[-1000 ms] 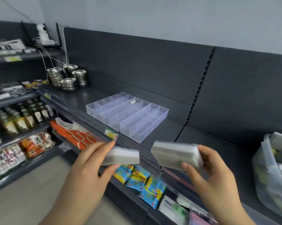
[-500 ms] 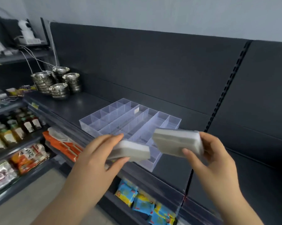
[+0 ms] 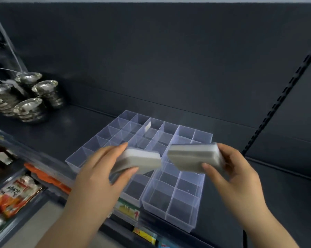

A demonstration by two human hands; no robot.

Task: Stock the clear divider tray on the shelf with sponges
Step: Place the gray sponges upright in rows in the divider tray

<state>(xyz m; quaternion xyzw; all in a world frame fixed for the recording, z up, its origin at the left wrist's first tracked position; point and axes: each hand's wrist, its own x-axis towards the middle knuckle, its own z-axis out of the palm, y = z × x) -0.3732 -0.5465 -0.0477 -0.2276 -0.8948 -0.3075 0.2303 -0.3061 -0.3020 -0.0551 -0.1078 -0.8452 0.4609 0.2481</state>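
No text legible, snack packet (image 3: 13, 192) print blurred, shelf tag (image 3: 128, 210) unreadable

dim, even light | soft motion blur | wide-angle edge bending

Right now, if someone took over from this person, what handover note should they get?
Left hand grips one white sponge above the middle of the clear divider tray.
Right hand grips a thicker sponge block beside it, also above the tray.
The tray sits at the front edge of the shelf; no sponge in any compartment that shows.
Done: sponges in hand over the tray.
Left: place both, then fill the remaining compartments.
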